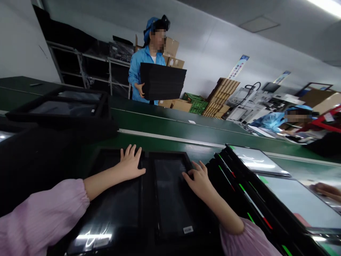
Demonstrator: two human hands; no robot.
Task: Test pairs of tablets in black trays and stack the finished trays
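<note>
A black tray (pixel 147 199) with two dark glass panels side by side lies in front of me on the green bench. My left hand (pixel 130 163) rests flat and open on the far end of the left panel (pixel 117 209), fingers spread. My right hand (pixel 198 179) lies on the far right corner of the right panel (pixel 170 195), fingers bent and touching its edge; nothing is gripped in it as far as I can see.
A fanned stack of glass panels (pixel 255 192) with red and green tabs lies to the right. Black trays (pixel 61 106) are stacked at left. Across the green conveyor (pixel 173 124) a person in a blue coat carries a stack of black trays (pixel 162 81). Another seated person (pixel 290 119) is at far right.
</note>
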